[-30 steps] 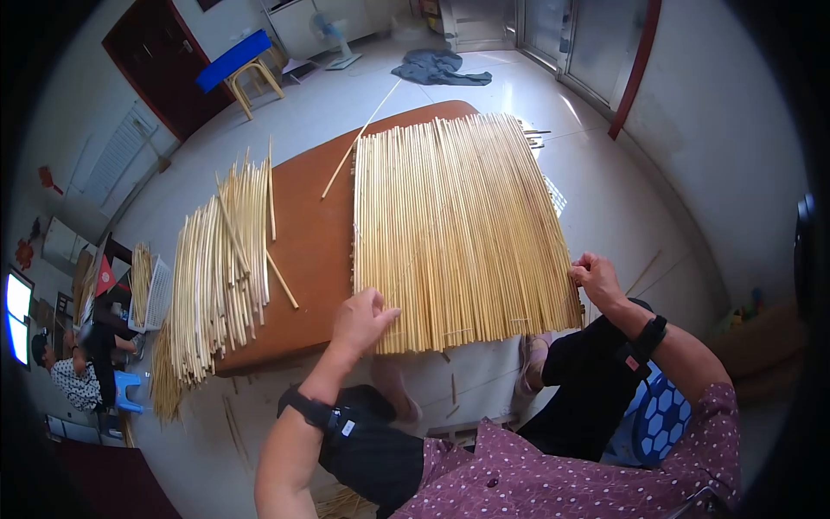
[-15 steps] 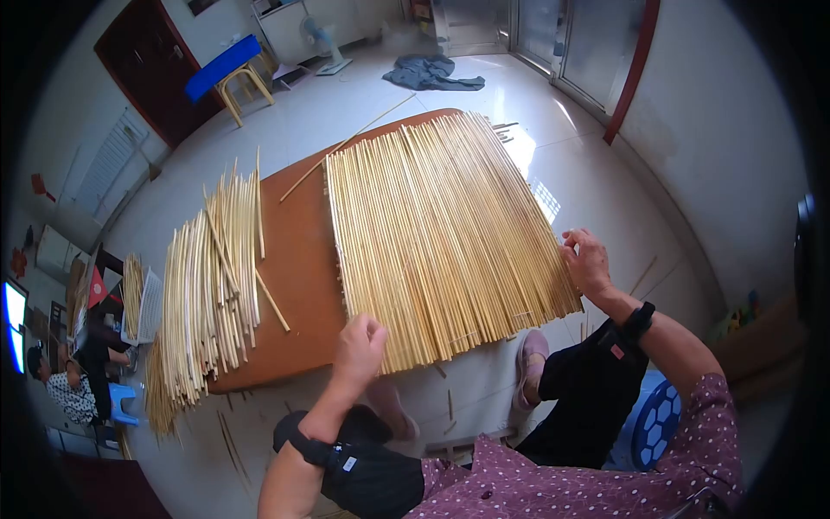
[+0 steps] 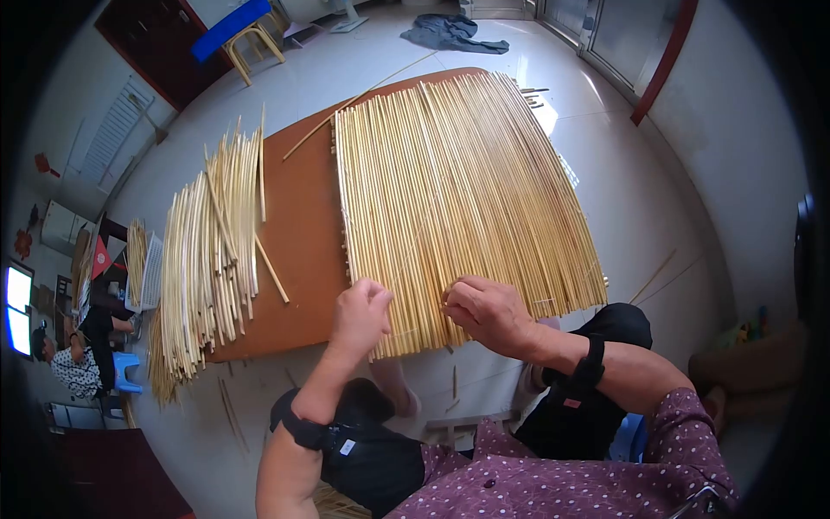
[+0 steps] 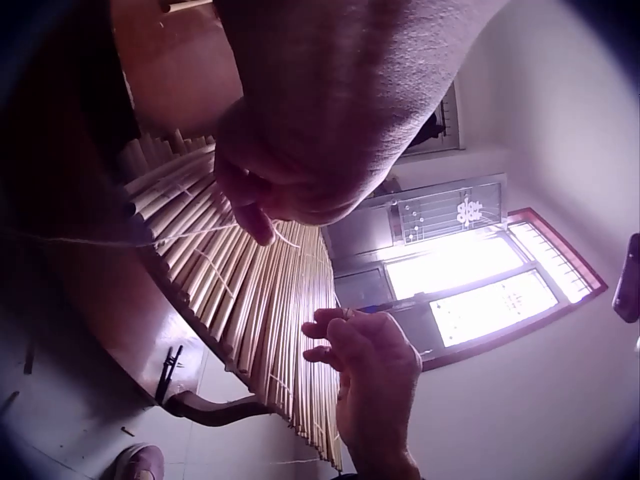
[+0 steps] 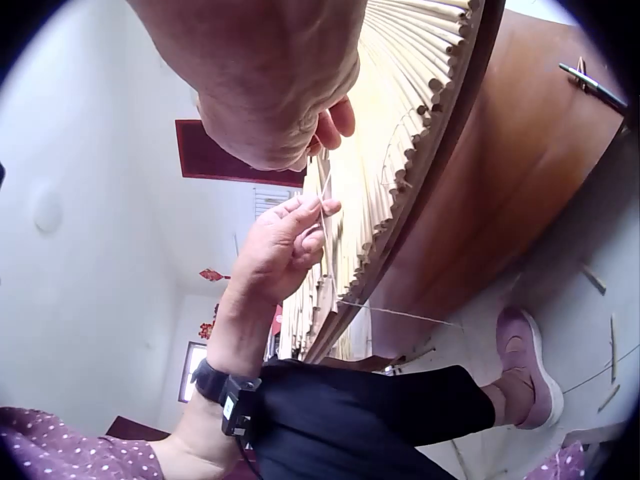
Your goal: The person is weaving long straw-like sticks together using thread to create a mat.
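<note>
A mat of straw-coloured sticks [image 3: 458, 190] lies on a brown table, white thread [image 4: 180, 236] laced along its near edge. At the near left corner my left hand [image 3: 361, 318] pinches thin white thread [image 5: 324, 240] between thumb and forefinger. My right hand [image 3: 494, 316] hovers over the near edge, right of the left one. In the left wrist view the right hand [image 4: 368, 365] has loosely bent fingers, with a gap between thumb and fingertips. Whether thread touches those fingertips cannot be told.
Loose sticks [image 3: 207, 259] lie in a pile on the table's left part, with a long stick [image 3: 346, 108] behind. A person [image 3: 73, 359] sits at the far left near a blue stool [image 3: 127, 372]. Dark cloth [image 3: 454, 35] lies on the floor.
My right hand has left the mat's right edge and moved left, closer to the left hand. The left hand has stayed around the near left corner. The head view has shifted.
</note>
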{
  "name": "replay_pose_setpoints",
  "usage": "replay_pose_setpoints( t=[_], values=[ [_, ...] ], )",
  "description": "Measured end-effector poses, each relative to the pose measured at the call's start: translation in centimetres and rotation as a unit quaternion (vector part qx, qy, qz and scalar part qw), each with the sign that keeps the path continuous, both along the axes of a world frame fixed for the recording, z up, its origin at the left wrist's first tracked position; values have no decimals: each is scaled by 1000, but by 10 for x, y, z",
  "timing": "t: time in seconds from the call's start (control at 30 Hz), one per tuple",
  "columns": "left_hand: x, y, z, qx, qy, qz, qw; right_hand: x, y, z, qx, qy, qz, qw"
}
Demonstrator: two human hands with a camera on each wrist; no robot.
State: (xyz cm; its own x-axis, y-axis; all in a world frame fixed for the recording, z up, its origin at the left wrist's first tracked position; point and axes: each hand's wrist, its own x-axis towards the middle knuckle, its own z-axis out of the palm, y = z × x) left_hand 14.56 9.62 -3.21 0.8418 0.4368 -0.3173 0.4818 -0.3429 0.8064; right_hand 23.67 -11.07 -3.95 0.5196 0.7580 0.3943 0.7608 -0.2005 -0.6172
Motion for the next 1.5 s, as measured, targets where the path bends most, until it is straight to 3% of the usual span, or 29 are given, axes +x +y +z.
replay_pose_setpoints(
  t=[0.03, 0.1, 0.43, 0.83, 1.5],
  values=[
    [3, -6, 1, 0, 3, 1, 1000, 4, -3, -2, 2, 25, -2, 1000],
    [2, -1, 5, -211, 10, 109, 971, 4, 1, 0, 2, 52, -3, 999],
    [-29, 20, 22, -161, -35, 78, 983, 1, -6, -17, -57, 102, 10, 993],
    [-88, 19, 12, -256, 102, 71, 959, 8, 3, -15, -88, 136, -1, 987],
    [-102, 23, -23, -378, 114, 114, 912, 7, 7, -22, -87, 130, -17, 988]
  ],
)
